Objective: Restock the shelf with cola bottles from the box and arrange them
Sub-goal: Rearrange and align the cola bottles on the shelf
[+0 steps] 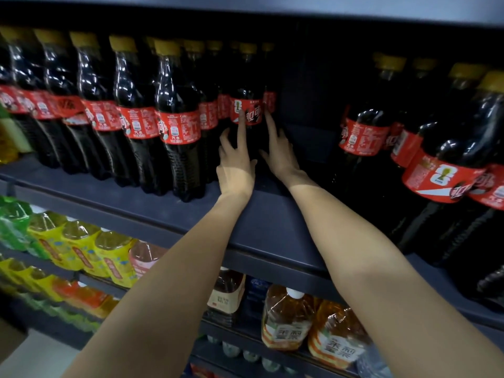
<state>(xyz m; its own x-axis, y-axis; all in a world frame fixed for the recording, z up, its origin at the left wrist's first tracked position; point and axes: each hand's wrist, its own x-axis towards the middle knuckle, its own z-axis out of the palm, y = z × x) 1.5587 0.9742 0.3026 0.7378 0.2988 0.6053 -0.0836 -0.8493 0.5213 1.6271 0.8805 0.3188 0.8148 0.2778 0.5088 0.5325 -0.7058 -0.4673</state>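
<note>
Deep on the shelf (191, 214), my left hand (236, 170) and right hand (281, 156) press straight fingers against the cola bottle (246, 110); I'd nudge it evenly, label forward, beside its row.

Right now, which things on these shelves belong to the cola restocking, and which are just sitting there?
Job:
cola bottle under both hands
left hand
right hand
cola row
shelf

Not the job:
yellow drink packs
tea bottles
large cola bottles
</note>
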